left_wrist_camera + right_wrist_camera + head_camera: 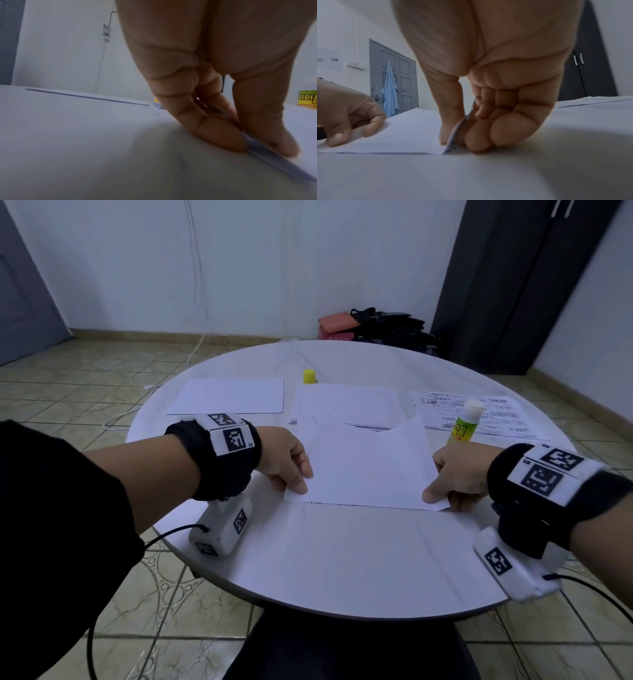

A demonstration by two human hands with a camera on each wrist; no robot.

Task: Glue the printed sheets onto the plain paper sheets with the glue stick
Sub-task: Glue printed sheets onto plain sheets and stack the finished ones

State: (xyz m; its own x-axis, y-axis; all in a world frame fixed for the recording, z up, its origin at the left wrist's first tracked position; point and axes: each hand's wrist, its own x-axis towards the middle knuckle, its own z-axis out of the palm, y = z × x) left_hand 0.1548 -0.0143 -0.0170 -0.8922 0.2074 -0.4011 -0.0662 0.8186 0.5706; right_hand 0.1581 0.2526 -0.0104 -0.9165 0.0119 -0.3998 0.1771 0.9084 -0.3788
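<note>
- Both hands work one sheet at the table's centre. The blank side faces up; print shows along the near edge, so this reads as a printed sheet turned face down.
- The left hand pinches the sheet's 7 o'clock corner: thumb on top, fingers beneath the edge.
- The right hand pinches the 5 o'clock corner in the same way, thumb above and curled fingers below, the corner bent upward.
- The far half of the sheet rises off the surface and overlaps a second sheet lying at 12 o'clock.
- The glue stick stands upright and uncapped at 2 o'clock from the held sheet, resting on a stack of printed sheets. Its yellow cap stands apart at 11 o'clock.
- A plain sheet lies flat at 10 o'clock, untouched.
- Progress, as a judgement: one pairing is in hand, at the placing or aligning stage. Whether glue is already applied cannot be told.
- Remaining: seat and press this sheet, then process the printed stack at 2 o'clock onto the remaining plain paper.
</note>
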